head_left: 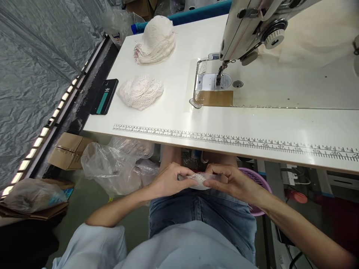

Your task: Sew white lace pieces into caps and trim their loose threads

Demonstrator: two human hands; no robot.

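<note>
Over the lap, just below the table's front edge, my left hand (178, 181) and my right hand (224, 179) pinch a small piece of white lace fabric (200, 180) between them. Its middle shows between my fingertips; its ends are hidden by the fingers. On the white table (174, 97) lie a bundle of white lace pieces (141, 92) and, behind it, a rounded stack of cream fabric pieces (157, 39) with reddish threads at its left edge. Both are apart from my hands.
A sewing machine (249, 26) stands at the right, its presser foot (219, 78) over the needle plate. A dark phone (104, 97) lies at the table's left edge. Below are a cardboard box (68, 151), clear plastic bags (112, 172) and a purple basket (259, 179).
</note>
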